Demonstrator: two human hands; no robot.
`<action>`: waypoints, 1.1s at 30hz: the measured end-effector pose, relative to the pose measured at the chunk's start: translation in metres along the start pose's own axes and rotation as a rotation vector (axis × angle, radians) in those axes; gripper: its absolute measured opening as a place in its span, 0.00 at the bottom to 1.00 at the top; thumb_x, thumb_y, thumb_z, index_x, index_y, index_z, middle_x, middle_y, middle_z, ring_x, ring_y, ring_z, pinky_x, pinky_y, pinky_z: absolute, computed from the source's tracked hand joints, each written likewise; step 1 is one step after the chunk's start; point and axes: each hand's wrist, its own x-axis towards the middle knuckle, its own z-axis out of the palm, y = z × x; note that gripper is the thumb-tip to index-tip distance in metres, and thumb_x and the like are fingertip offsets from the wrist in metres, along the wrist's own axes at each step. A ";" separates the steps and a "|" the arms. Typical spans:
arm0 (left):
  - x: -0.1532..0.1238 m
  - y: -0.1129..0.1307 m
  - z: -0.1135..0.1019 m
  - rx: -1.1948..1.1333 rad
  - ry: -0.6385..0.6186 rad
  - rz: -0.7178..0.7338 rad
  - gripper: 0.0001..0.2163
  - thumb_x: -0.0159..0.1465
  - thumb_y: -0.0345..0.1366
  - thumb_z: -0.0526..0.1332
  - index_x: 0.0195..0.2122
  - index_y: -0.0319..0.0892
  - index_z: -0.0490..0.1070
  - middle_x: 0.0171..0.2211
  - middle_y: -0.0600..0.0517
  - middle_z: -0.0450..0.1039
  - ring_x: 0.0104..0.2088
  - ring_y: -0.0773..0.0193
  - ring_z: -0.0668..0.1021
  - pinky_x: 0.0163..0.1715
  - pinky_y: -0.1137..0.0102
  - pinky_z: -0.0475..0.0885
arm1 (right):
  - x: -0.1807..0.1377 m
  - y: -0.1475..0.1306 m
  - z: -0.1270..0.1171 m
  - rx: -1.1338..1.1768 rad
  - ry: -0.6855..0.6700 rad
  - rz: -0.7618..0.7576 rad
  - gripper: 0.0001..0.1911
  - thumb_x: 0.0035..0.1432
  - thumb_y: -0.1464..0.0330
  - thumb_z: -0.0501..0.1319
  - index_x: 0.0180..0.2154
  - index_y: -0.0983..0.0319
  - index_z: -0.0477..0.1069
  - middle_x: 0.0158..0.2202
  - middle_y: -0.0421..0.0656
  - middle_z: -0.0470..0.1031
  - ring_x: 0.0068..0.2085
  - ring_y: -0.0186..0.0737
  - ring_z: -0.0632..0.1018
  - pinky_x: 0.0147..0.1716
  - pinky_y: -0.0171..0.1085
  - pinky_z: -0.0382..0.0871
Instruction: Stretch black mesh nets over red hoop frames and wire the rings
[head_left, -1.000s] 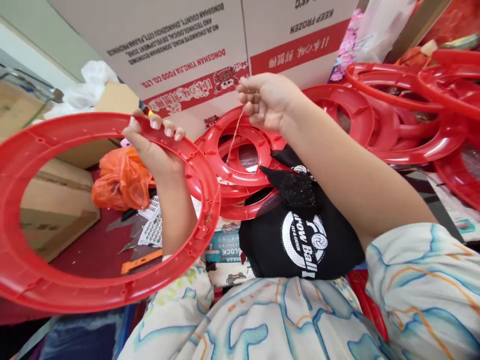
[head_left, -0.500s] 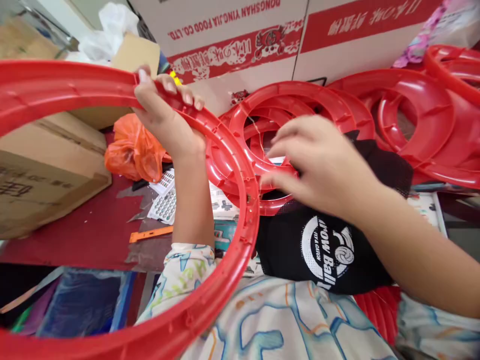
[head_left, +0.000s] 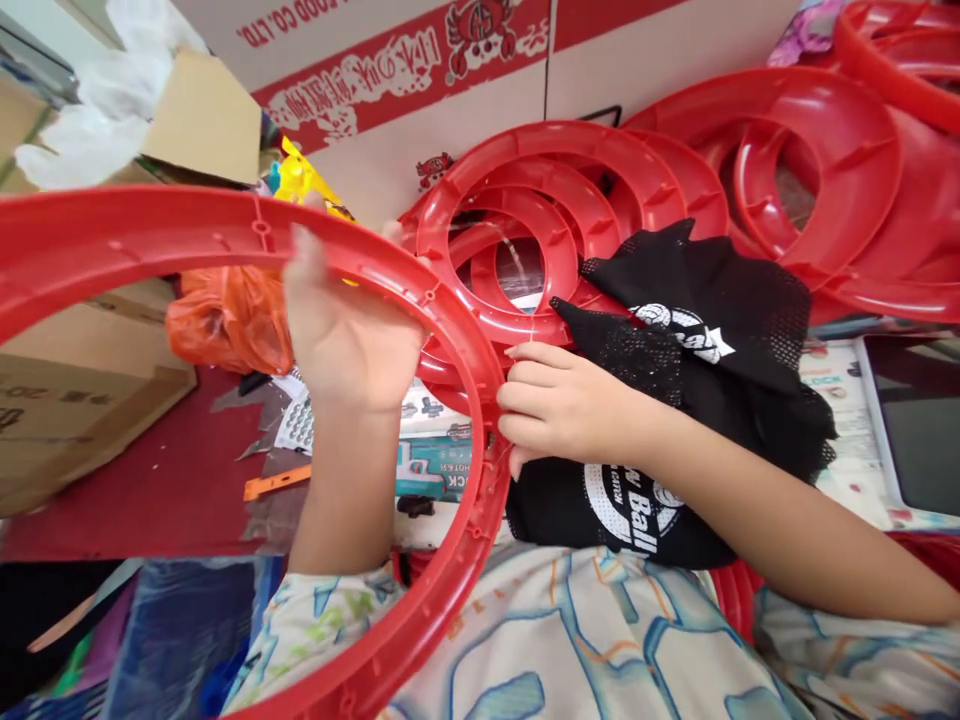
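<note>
A large red plastic ring [head_left: 150, 235] stands upright in front of me, filling the left half of the view. My left hand [head_left: 341, 330] grips its upper right rim from inside, fingers wrapped over the edge. My right hand [head_left: 562, 405] presses its closed fingertips against the ring's right edge, pinching at a small spot there. What the fingertips hold is too small to make out. A black mesh bag [head_left: 675, 400] with a white round logo lies on my lap under the right forearm.
Several red rings [head_left: 525, 200] are stacked ahead, with more [head_left: 825, 170] at the right. A white and red carton [head_left: 450, 90] stands behind them. Brown boxes [head_left: 67, 390], an orange plastic bag [head_left: 225, 320] and printed cards lie on the dark red surface at left.
My right hand came down from holding a thin string up high and now pinches at the ring's right edge. The ring has come closer and larger in view.
</note>
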 end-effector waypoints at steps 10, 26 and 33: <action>-0.048 -0.044 0.005 0.184 -0.101 -0.281 0.06 0.61 0.37 0.64 0.39 0.46 0.72 0.38 0.53 0.77 0.44 0.63 0.78 0.44 0.70 0.74 | -0.009 -0.014 0.011 0.053 0.124 0.091 0.23 0.68 0.57 0.53 0.21 0.60 0.61 0.21 0.36 0.61 0.28 0.36 0.60 0.42 0.39 0.59; -0.073 -0.042 -0.019 0.389 -0.182 -0.623 0.34 0.64 0.48 0.63 0.67 0.54 0.49 0.66 0.50 0.60 0.66 0.58 0.64 0.64 0.63 0.63 | -0.010 -0.028 0.003 0.315 0.094 0.269 0.18 0.66 0.60 0.57 0.26 0.61 0.72 0.22 0.37 0.64 0.28 0.33 0.64 0.39 0.37 0.61; -0.073 -0.061 -0.018 0.722 0.080 0.033 0.19 0.68 0.47 0.58 0.59 0.55 0.64 0.59 0.56 0.69 0.56 0.68 0.74 0.57 0.74 0.69 | -0.012 -0.021 0.011 0.208 0.144 0.306 0.06 0.64 0.68 0.61 0.34 0.56 0.76 0.21 0.34 0.64 0.27 0.30 0.65 0.45 0.39 0.66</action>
